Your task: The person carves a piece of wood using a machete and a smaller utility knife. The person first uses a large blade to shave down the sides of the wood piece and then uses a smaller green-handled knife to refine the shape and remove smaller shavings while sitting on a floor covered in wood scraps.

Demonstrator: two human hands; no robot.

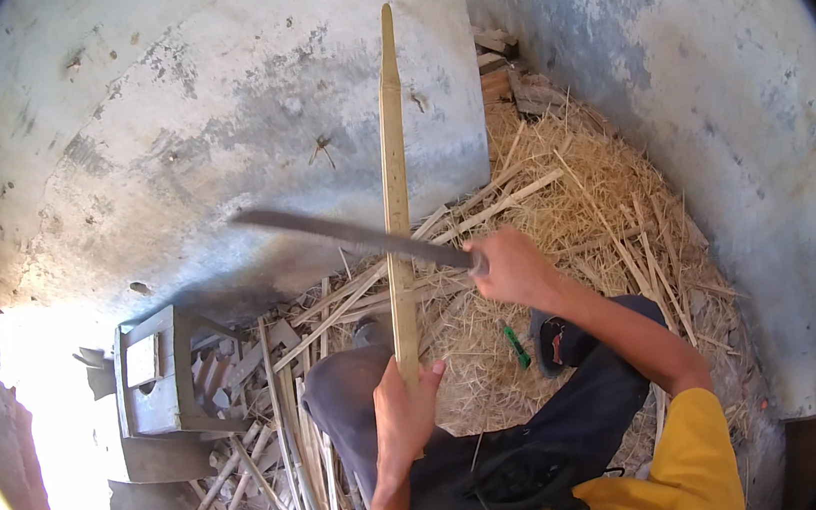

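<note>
A long, flat bamboo strip (pixel 392 166) with a narrowed, rounded tip stands nearly upright in front of me. My left hand (pixel 406 411) is closed around its lower end, thumb along the right side. In my right hand (pixel 518 268), shut in a fist, is the handle of a machete (pixel 309 223). The dark blade, slightly blurred, points left and passes in front of the strip around its middle. Whether the blade touches the bamboo I cannot tell. Both hands are above my bent legs.
Pale shavings (pixel 612 191) and loose strips cover the floor ahead and to the right. A small green tool (pixel 516 343) lies near my right foot. A wooden box (pixel 155 374) stands at the left by more sticks (pixel 288 440). Worn plaster walls (pixel 240 103) rise close by.
</note>
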